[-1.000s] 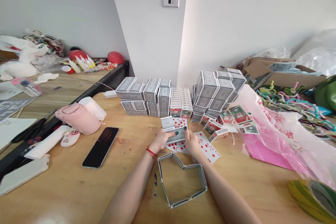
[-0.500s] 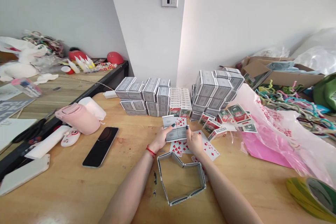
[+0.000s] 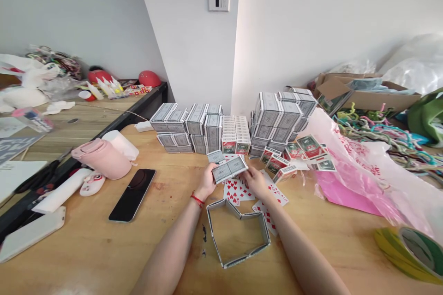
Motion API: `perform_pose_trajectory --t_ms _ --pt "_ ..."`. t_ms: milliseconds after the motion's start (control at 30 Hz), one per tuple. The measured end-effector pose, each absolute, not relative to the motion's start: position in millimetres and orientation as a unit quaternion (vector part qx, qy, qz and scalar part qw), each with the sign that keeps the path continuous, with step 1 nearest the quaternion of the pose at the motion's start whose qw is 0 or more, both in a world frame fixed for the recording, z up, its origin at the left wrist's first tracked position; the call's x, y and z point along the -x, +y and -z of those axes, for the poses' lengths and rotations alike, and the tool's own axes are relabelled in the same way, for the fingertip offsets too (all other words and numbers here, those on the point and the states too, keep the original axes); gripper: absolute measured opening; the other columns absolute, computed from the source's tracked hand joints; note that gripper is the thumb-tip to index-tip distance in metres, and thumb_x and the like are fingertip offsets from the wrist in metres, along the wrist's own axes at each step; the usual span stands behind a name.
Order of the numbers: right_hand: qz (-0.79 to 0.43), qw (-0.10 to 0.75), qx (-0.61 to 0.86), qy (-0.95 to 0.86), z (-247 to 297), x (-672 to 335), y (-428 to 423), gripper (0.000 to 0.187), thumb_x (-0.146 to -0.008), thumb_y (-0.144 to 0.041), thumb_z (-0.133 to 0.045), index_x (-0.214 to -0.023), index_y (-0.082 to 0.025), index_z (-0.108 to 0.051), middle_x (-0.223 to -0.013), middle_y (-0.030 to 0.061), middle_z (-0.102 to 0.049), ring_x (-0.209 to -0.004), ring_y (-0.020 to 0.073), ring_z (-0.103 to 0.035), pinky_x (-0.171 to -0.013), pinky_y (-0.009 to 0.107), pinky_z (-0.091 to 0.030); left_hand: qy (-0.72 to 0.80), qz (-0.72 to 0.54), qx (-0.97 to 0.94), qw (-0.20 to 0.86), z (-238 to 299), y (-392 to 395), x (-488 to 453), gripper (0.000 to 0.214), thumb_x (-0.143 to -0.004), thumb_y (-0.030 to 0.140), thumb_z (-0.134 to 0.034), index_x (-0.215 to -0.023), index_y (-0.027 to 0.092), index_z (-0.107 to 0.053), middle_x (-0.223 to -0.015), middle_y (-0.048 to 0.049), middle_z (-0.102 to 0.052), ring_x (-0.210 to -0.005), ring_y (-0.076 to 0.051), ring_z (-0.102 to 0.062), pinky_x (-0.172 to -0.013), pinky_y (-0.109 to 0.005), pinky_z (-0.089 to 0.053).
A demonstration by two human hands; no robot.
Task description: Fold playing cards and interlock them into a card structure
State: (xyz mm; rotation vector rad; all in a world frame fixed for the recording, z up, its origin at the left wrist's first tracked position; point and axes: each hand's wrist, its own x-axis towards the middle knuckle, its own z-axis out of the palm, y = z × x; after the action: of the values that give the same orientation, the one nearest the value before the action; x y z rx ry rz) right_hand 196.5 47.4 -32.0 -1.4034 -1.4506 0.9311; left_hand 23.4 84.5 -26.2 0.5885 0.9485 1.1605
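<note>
Both my hands hold a small stack of grey-backed playing cards [image 3: 229, 168] just above the table. My left hand [image 3: 206, 182] grips its left end, with a red string round the wrist. My right hand [image 3: 255, 181] pinches its right end. Under the hands lie loose face-up red cards [image 3: 237, 191]. Nearer to me stands a ring of cards set on edge [image 3: 238, 233], open in the middle, between my forearms.
Stacked card boxes [image 3: 194, 125] and a taller pile [image 3: 280, 122] stand behind the hands. Loose decks [image 3: 299, 152] lie by a pink plastic bag [image 3: 349, 166]. A black phone [image 3: 133, 188], pink bottle [image 3: 103, 158] and tape roll [image 3: 410, 249] sit on the wooden table [image 3: 86, 249].
The card stack has been lifted slightly and tilted so its backs show more. The view has shifted a little to the right and down.
</note>
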Motion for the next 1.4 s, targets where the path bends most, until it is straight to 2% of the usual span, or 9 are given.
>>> perform_pose_trajectory --t_ms 100,200,300,400,567,733,933,1233,1400 --pt "-0.318 0.374 0.521 -0.698 28 -191 43 0.030 -0.069 -0.043 -0.062 -0.088 -0.020 -0.064 -0.087 0.0063 -0.063 -0.080 0.0207 -0.057 -0.073 0.033 -0.042 0.400 -0.516 -0.245 0.716 23 87 -22 0.009 -0.059 0.024 -0.056 -0.059 0.015 -0.054 -0.055 0.0038 -0.059 -0.050 -0.009 -0.052 -0.049 -0.020 -0.039" --pt "-0.259 0.296 0.497 -0.774 24 -185 39 0.052 -0.054 -0.041 -0.075 -0.101 -0.022 -0.061 -0.105 0.0089 -0.057 -0.100 0.0265 -0.049 -0.085 0.039 -0.037 0.381 -0.508 -0.241 0.734 19 86 -22 0.010 -0.057 0.020 -0.059 -0.064 0.015 -0.056 -0.061 0.0020 -0.062 -0.054 -0.010 -0.055 -0.054 -0.022 -0.043" --pt "-0.228 0.252 0.513 -0.788 25 -181 36 0.071 -0.044 -0.044 -0.079 -0.108 -0.022 -0.057 -0.111 0.0112 -0.052 -0.105 0.0303 -0.044 -0.086 0.042 -0.035 0.366 -0.505 -0.247 0.741 17 84 -21 0.011 -0.057 0.018 -0.062 -0.066 0.015 -0.058 -0.063 0.0017 -0.064 -0.057 -0.011 -0.057 -0.056 -0.023 -0.045" --pt "-0.217 0.250 0.537 -0.776 28 -180 37 0.073 -0.043 -0.046 -0.079 -0.107 -0.019 -0.055 -0.109 0.0118 -0.051 -0.103 0.0301 -0.043 -0.084 0.041 -0.036 0.352 -0.505 -0.263 0.743 16 83 -20 0.013 -0.059 0.018 -0.063 -0.071 0.017 -0.060 -0.070 -0.0005 -0.067 -0.069 -0.016 -0.061 -0.064 -0.027 -0.048" --pt "-0.237 0.275 0.550 -0.752 30 -183 42 0.045 -0.047 -0.037 -0.079 -0.083 -0.018 -0.059 -0.086 0.0051 -0.055 -0.081 0.0217 -0.049 -0.071 0.033 -0.039 0.343 -0.507 -0.286 0.738 16 84 -20 0.022 -0.060 0.019 -0.064 -0.082 0.017 -0.062 -0.085 -0.0050 -0.069 -0.088 -0.022 -0.062 -0.075 -0.033 -0.049" --pt "-0.322 0.320 0.525 -0.720 27 -190 42 0.025 -0.060 -0.035 -0.069 -0.057 -0.019 -0.050 -0.058 -0.0038 -0.045 -0.057 0.0122 -0.041 -0.054 0.024 -0.033 0.340 -0.524 -0.280 0.728 18 85 -19 0.027 -0.061 0.018 -0.066 -0.087 0.018 -0.062 -0.090 -0.0053 -0.069 -0.090 -0.022 -0.062 -0.077 -0.033 -0.050" --pt "-0.512 0.447 0.504 -0.533 27 -202 42 0.030 -0.073 -0.048 -0.053 -0.070 -0.019 -0.047 -0.050 -0.0076 -0.037 -0.041 0.0072 -0.029 -0.040 0.020 -0.023 0.362 -0.552 -0.232 0.715 24 89 -15 0.025 -0.062 0.015 -0.065 -0.086 0.018 -0.062 -0.084 -0.0038 -0.069 -0.080 -0.018 -0.064 -0.076 -0.032 -0.050" --pt "-0.486 0.585 0.492 -0.425 25 -201 44 0.029 -0.072 -0.050 -0.055 -0.076 -0.022 -0.049 -0.053 -0.0054 -0.046 -0.043 0.0099 -0.038 -0.042 0.022 -0.031 0.353 -0.558 -0.196 0.725 24 91 -12 0.023 -0.062 0.012 -0.066 -0.084 0.016 -0.063 -0.075 -0.0024 -0.068 -0.076 -0.016 -0.063 -0.076 -0.030 -0.050" --pt "-0.430 0.594 0.513 -0.446 32 -199 43 0.029 -0.073 -0.050 -0.055 -0.080 -0.021 -0.051 -0.064 0.0002 -0.056 -0.052 0.0136 -0.047 -0.048 0.025 -0.037 0.335 -0.558 -0.198 0.733 24 91 -11 0.028 -0.063 0.013 -0.067 -0.090 0.017 -0.063 -0.076 -0.0013 -0.068 -0.077 -0.015 -0.063 -0.078 -0.031 -0.050"
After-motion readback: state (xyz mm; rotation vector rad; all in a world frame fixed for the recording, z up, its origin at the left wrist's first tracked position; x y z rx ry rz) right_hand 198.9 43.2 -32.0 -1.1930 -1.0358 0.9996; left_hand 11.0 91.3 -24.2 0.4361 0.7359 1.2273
